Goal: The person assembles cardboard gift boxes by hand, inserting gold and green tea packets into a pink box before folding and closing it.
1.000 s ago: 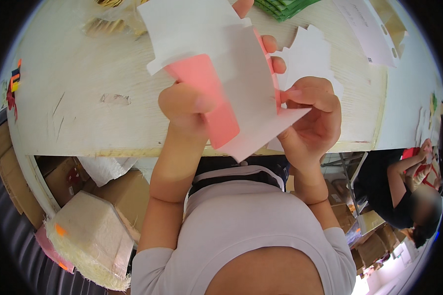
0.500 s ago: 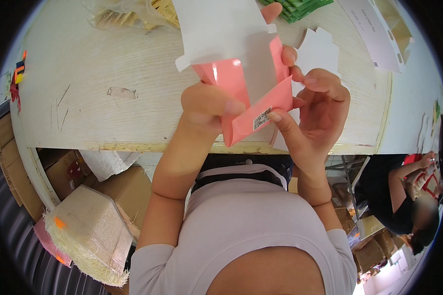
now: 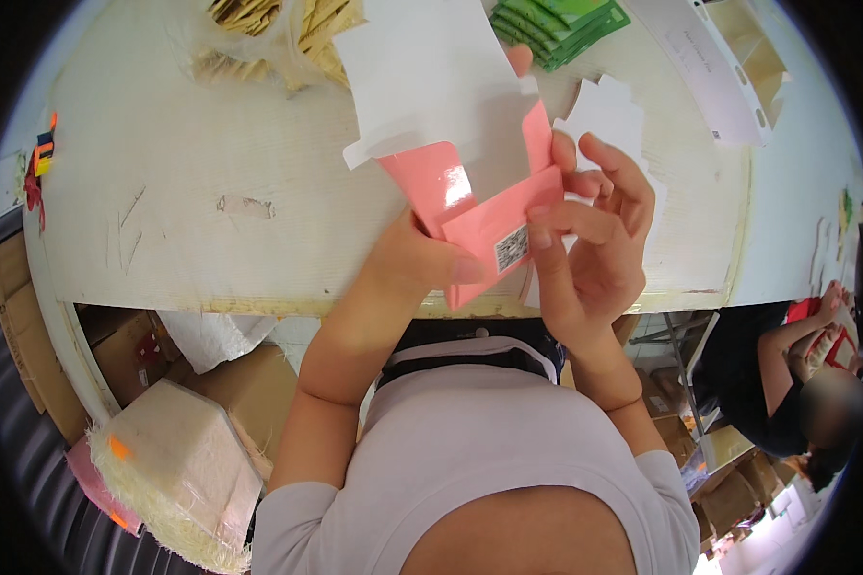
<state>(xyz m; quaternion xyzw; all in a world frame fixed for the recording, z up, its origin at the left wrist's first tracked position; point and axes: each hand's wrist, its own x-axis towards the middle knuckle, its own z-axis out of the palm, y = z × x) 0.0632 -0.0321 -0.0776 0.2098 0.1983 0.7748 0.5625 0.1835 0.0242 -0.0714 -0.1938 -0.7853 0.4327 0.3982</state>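
Observation:
A partly folded paper box [image 3: 499,216], pink outside and white inside, is held up over the table between my hands. Its long white panel [image 3: 436,81] stretches away from me, and a black-and-white square code label [image 3: 512,249] sits on the pink near wall. My left hand [image 3: 412,254] grips the near left corner, thumb across the near wall and the other fingers hidden behind. On the right side, my right hand [image 3: 599,254] pinches the near wall beside the label with thumb and index finger; its other fingers are bent around the right end near the pink side flap.
Flat white box blanks [image 3: 604,110] lie on the table [image 3: 201,240] behind my right hand. Green packets [image 3: 556,29] are stacked at the far side, left of a white carton [image 3: 695,62]. A clear bag with tan packets [image 3: 288,38] stands far left. Another person [image 3: 786,374] works at the right.
The near pink wall has straightened and sits closer to the left side wall. My left thumb has shifted onto its front, and my right fingers have closed in around the right end.

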